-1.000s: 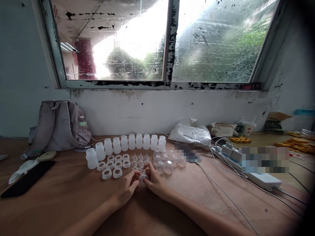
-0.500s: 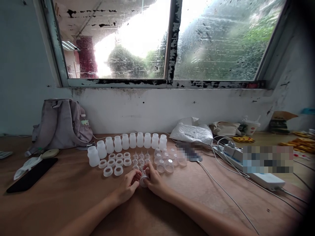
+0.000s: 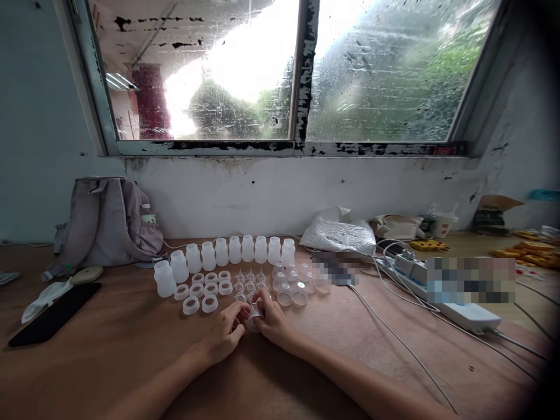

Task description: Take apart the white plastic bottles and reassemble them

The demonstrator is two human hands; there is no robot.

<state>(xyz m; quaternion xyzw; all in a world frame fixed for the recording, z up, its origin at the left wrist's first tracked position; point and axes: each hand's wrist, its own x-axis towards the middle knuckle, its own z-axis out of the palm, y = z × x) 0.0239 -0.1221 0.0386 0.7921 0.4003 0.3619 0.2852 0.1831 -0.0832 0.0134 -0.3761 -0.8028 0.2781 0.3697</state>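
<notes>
- Right hand (image 3: 273,324) pinches translucent piece (image 3: 254,322); left hand (image 3: 223,333) curled beside it, grip I can't tell;
- piece between both, right nearer; bottles (image 3: 247,249) toward table's (image 3: 341,326) back edge

The brown table (image 3: 131,332) bears white bottles (image 3: 222,252), rings (image 3: 210,294), teats (image 3: 249,279) and clear caps (image 3: 300,295); a backpack (image 3: 109,219); a power strip (image 3: 468,316).

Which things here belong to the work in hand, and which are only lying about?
Seems part of the work:
translucent piece between left hand and right hand
white bottles
rings
pointed clear parts
clear domes

Seems just lying about:
backpack
silver package
power strip
flat black item
</notes>
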